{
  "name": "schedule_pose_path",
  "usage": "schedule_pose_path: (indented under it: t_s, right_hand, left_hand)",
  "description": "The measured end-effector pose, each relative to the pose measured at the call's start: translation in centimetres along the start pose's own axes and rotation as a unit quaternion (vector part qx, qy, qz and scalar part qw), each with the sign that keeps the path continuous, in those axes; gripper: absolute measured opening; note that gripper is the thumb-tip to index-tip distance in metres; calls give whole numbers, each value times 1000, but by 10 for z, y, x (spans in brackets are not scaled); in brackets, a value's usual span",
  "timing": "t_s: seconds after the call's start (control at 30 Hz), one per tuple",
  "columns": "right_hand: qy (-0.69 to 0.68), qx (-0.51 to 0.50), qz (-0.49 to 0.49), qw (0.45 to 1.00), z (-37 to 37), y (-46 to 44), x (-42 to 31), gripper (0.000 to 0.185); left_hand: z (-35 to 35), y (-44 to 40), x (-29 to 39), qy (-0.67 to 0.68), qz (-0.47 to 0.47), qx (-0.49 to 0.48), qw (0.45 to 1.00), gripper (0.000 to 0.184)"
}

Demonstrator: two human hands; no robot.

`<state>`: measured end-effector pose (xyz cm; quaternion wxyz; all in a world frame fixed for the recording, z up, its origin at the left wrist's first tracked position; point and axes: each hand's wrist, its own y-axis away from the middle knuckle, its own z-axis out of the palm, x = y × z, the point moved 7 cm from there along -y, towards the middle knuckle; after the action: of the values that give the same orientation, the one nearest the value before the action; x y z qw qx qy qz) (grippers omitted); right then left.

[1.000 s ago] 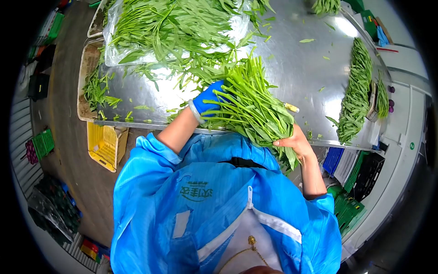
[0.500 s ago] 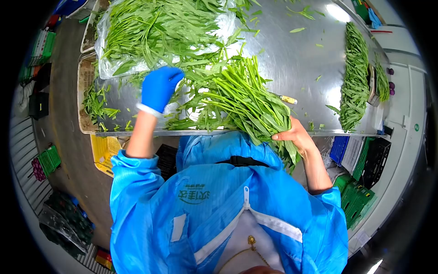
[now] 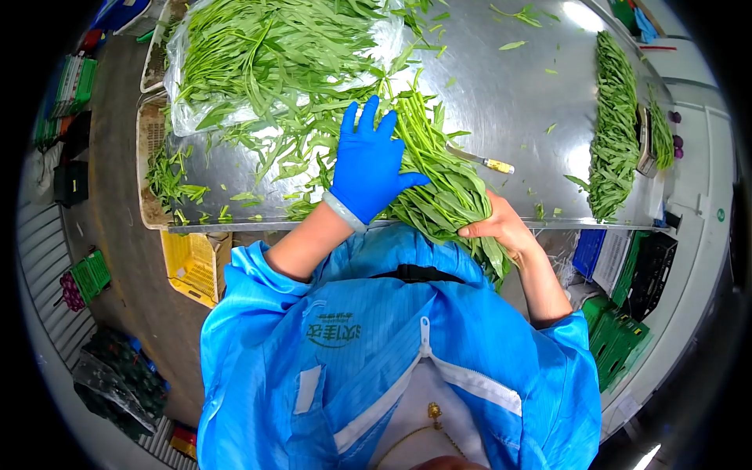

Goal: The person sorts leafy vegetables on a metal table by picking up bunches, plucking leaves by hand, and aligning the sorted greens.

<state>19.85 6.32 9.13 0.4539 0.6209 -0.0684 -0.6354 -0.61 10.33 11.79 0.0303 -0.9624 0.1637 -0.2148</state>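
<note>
A produce-packing workroom is suggested: leafy greens (image 3: pixel 274 47) are heaped on clear plastic (image 3: pixel 182 113) across a broad metal table (image 3: pixel 517 94), where loose trimmings are scattered and a yellow-handled knife (image 3: pixel 498 166) is laid. A yellow crate (image 3: pixel 188 266) and green crates (image 3: pixel 619 348) are kept around it, and the floor (image 3: pixel 125 235) is left uncarpeted.

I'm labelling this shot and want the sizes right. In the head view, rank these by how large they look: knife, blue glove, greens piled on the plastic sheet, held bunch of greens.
1. Piled greens
2. Held bunch
3. Blue glove
4. Knife
</note>
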Motion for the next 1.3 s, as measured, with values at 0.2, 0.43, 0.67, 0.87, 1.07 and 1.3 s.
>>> schedule_pose_path:
  t_s: [0.2,0.43,0.67,0.87,1.07,1.3]
  right_hand:
    - [-4,-6,28,1000,-6,-2,10,74]
    - [-16,-37,59,997,-11,-10,19,72]
    - [-13,-17,27,999,-10,-17,7,76]
    - [12,-12,-2,1000,-2,-18,-9,77]
    - [-4,-14,-6,1000,6,-21,-16,75]
    - [30,24,-24,999,-10,-10,-6,74]
  left_hand:
    - [18,3,4,104,60,30,992,20]
    - [4,3,17,0,111,131,985,13]
    - [12,10,11,-68,65,105,990,15]
    - [10,13,-1,-54,9,133,990,18]
    - [6,15,-12,-19,-45,178,983,17]
    - [-23,74,-176,114,-292,263,912,29]
